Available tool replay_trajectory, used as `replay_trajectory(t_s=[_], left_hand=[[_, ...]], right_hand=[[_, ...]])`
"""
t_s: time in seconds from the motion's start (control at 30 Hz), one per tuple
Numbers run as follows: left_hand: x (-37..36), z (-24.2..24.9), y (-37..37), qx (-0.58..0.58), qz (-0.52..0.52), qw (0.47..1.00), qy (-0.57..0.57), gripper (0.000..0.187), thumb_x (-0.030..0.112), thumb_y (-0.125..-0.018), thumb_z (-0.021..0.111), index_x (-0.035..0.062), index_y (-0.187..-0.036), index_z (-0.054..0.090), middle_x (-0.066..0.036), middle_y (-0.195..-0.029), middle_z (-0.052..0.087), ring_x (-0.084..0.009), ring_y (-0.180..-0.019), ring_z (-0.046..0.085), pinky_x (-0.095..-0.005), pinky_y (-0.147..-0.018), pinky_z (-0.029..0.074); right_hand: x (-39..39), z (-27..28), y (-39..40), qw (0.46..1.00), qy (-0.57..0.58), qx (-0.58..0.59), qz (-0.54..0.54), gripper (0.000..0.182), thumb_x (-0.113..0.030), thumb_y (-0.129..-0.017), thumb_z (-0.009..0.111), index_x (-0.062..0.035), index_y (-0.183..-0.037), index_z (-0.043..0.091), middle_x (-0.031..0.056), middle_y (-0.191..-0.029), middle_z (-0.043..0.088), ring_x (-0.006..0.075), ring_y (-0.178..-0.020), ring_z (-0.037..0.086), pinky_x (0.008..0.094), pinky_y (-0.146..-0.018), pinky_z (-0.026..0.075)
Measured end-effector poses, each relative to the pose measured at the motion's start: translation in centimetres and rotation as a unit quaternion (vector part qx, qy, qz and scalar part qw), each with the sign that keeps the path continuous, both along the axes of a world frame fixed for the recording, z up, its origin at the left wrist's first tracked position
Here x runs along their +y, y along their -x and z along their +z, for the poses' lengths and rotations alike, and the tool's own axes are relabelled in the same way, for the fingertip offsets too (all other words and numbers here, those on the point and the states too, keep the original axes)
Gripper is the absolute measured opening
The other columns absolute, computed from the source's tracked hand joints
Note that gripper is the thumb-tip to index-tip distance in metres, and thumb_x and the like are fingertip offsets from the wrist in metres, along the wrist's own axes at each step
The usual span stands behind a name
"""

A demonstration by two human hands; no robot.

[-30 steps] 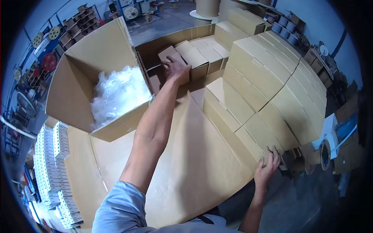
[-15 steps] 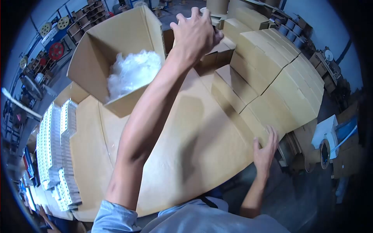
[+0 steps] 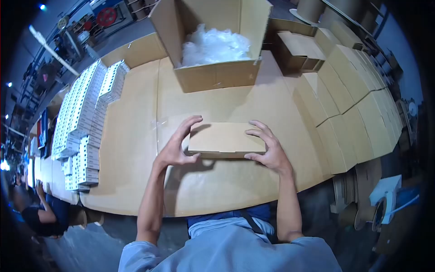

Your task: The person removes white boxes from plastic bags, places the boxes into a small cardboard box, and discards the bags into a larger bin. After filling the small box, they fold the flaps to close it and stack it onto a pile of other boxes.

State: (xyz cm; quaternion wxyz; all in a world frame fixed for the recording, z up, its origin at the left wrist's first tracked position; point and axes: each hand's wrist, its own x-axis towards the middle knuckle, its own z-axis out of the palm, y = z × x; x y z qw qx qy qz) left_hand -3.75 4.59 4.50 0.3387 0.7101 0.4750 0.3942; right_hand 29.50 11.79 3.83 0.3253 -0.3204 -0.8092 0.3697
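Note:
A small closed brown cardboard box (image 3: 226,137) is in front of me above the cardboard-covered tabletop, its long side facing me. My left hand (image 3: 174,147) curls round its left end, fingers at the back edge and thumb at the front. At the right end, my right hand (image 3: 272,149) has its fingers over the top and its thumb at the front lower edge. Behind it stands a large open carton (image 3: 219,76) with crumpled clear plastic (image 3: 215,46) inside.
Stacked brown boxes (image 3: 358,106) line the table's right side, with an open carton (image 3: 299,45) behind them. Rows of small white boxes (image 3: 81,109) stand at the left. Another person (image 3: 43,211) is at the far lower left.
My left hand has come back from the far side of the table, and my right hand has left the stacked boxes. Both are now at the small cardboard box in front of me.

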Motion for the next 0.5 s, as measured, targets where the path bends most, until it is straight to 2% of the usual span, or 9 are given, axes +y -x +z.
replay_trajectory(t_s=[0.1,0.17,0.2,0.3,0.33,0.4,0.47,0.5], left_hand=[[-1.9,-2.6,-0.3,-0.081,0.044,0.995,0.037,0.102,0.013,-0.069,0.085,0.0067,-0.156,0.032,-0.017,-0.152,0.043,-0.0291,-0.144,0.041,-0.0432,-0.121,0.031],[-2.4,-3.8,-1.1,-0.172,0.084,0.981,0.041,0.103,0.016,-0.071,0.088,0.0065,-0.156,0.03,-0.016,-0.152,0.044,-0.0294,-0.143,0.042,-0.0427,-0.121,0.031],[-2.3,-4.0,-1.4,-0.208,0.08,0.974,0.031,0.102,0.007,-0.074,0.085,0.0062,-0.157,0.026,-0.018,-0.153,0.04,-0.0306,-0.144,0.041,-0.044,-0.122,0.031],[-2.6,-4.1,-3.0,-0.262,0.136,0.955,0.032,0.094,0.002,-0.081,0.077,0.006,-0.158,0.022,-0.019,-0.148,0.043,-0.0297,-0.139,0.045,-0.0438,-0.122,0.031],[-2.3,-4.3,-3.2,-0.263,0.15,0.953,0.027,0.088,0.0,-0.088,0.07,0.0071,-0.158,0.018,-0.02,-0.144,0.045,-0.0286,-0.134,0.048,-0.0435,-0.118,0.039],[-2.6,-4.0,-4.1,-0.27,0.172,0.947,0.041,0.082,0.003,-0.092,0.066,0.0094,-0.158,0.018,-0.02,-0.145,0.045,-0.0276,-0.135,0.047,-0.0416,-0.11,0.046],[-2.6,-3.6,-4.6,-0.294,0.183,0.937,0.048,0.074,0.001,-0.096,0.061,0.0111,-0.155,0.018,-0.019,-0.144,0.045,-0.0267,-0.134,0.047,-0.0385,-0.098,0.056],[-2.8,-3.8,-4.6,-0.288,0.179,0.94,0.045,0.073,0.001,-0.096,0.061,0.0107,-0.154,0.019,-0.019,-0.144,0.045,-0.0267,-0.133,0.047,-0.0379,-0.098,0.055]], right_hand=[[-0.3,0.6,0.7,1.0,0.006,-0.024,-0.002,0.067,-0.012,-0.062,0.093,-0.0068,-0.123,0.067,0.0121,-0.15,0.05,0.0313,-0.142,0.044,0.0419,-0.118,0.035],[0.1,1.4,0.7,1.0,0.027,-0.01,0.013,0.064,-0.01,-0.064,0.092,-0.0059,-0.123,0.066,0.0112,-0.144,0.056,0.0279,-0.137,0.05,0.0394,-0.115,0.039],[0.4,1.7,0.8,0.999,0.039,-0.002,0.017,0.062,-0.009,-0.066,0.091,-0.0055,-0.123,0.066,0.0108,-0.141,0.058,0.0262,-0.134,0.053,0.0382,-0.114,0.041],[1.3,2.4,1.3,0.99,0.139,0.015,-0.023,0.057,-0.007,-0.067,0.091,-0.0027,-0.118,0.067,0.0126,-0.12,0.069,0.0198,-0.117,0.064,0.0328,-0.102,0.049],[2.4,0.5,1.2,0.985,0.153,0.078,-0.032,0.042,-0.016,-0.084,0.083,0.0017,-0.117,0.065,0.0131,-0.109,0.071,0.0164,-0.109,0.065,0.0305,-0.095,0.051],[4.1,-2.7,1.7,0.971,0.193,0.031,-0.14,0.038,-0.026,-0.093,0.074,0.0044,-0.113,0.063,0.0171,-0.105,0.07,0.0194,-0.103,0.065,0.033,-0.092,0.051],[3.6,-2.5,3.7,0.973,0.065,0.058,-0.213,0.05,-0.042,-0.102,0.062,0.0078,-0.106,0.058,0.0242,-0.097,0.067,0.027,-0.088,0.063,0.0389,-0.084,0.051],[3.6,-2.4,3.7,0.967,0.09,0.004,-0.238,0.049,-0.041,-0.101,0.063,0.0074,-0.105,0.058,0.0245,-0.096,0.067,0.0287,-0.087,0.063,0.0397,-0.084,0.051]])
